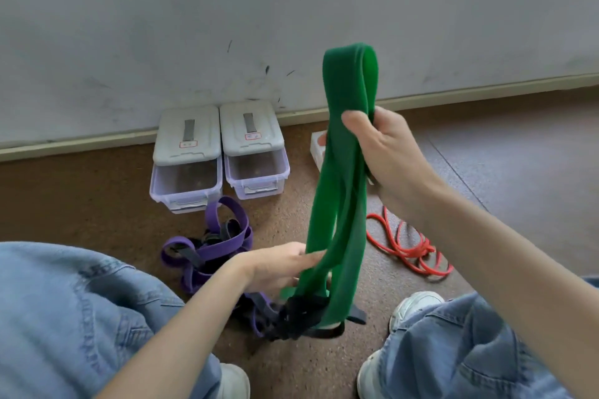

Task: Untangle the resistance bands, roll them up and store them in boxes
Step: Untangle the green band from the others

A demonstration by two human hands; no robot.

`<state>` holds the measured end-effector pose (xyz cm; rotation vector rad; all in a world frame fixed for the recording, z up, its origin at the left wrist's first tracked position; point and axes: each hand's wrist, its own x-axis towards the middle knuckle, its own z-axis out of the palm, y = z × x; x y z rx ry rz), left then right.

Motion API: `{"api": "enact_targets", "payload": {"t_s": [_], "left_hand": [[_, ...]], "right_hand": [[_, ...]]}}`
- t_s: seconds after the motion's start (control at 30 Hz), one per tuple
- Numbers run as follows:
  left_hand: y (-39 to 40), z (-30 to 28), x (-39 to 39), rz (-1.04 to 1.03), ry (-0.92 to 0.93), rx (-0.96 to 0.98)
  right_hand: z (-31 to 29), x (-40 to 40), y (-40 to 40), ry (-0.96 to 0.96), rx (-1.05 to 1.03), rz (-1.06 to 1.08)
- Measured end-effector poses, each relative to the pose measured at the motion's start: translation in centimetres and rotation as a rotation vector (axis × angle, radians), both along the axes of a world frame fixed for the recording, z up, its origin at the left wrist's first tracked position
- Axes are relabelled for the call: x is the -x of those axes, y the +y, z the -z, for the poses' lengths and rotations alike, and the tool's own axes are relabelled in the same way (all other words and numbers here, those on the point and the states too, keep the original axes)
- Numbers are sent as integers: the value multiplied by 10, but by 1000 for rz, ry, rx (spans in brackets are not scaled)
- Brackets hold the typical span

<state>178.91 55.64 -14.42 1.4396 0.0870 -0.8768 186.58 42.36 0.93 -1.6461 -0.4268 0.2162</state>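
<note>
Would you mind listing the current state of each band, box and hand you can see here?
green band: lifted, folded into hanging loops, lower end in a dark tangle
purple band: on the floor, tangled with black straps
red band: on the floor, loosely knotted
left box: lid slid back, partly open
right box: lid slid back, partly open
right hand: grips the green band's top
left hand: holds the green band lower down

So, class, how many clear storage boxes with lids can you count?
2: the left box and the right box stand side by side against the wall. None seems hidden.
</note>
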Motion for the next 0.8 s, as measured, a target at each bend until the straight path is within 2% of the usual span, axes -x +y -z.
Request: {"api": "enact_targets", "payload": {"t_s": [0.07,0.13,0.2,0.27,0.43,0.53,0.63,0.73,0.8], "left_hand": [[4,9,-1,-88,90,103],[5,26,0,-220,167,90],[4,49,-1,-406,167,-69],[3,68,-3,-523,98,-315],[13,113,-12,-460,92,-700],[21,133,-26,-433,80,-761],[24,148,-38,-377,99,-794],[18,160,-46,-411,133,-820],[15,165,-53,-435,169,-873]], "right_hand": [[11,-22,9,-4,90,87],[37,-51,18,77,186,166],[72,-79,25,207,254,244],[114,-96,28,294,324,294],[196,-108,28,399,498,218],[228,-118,28,430,626,130],[254,-127,33,560,644,127],[273,-131,39,677,694,87],[278,-129,33,665,794,53]]}}
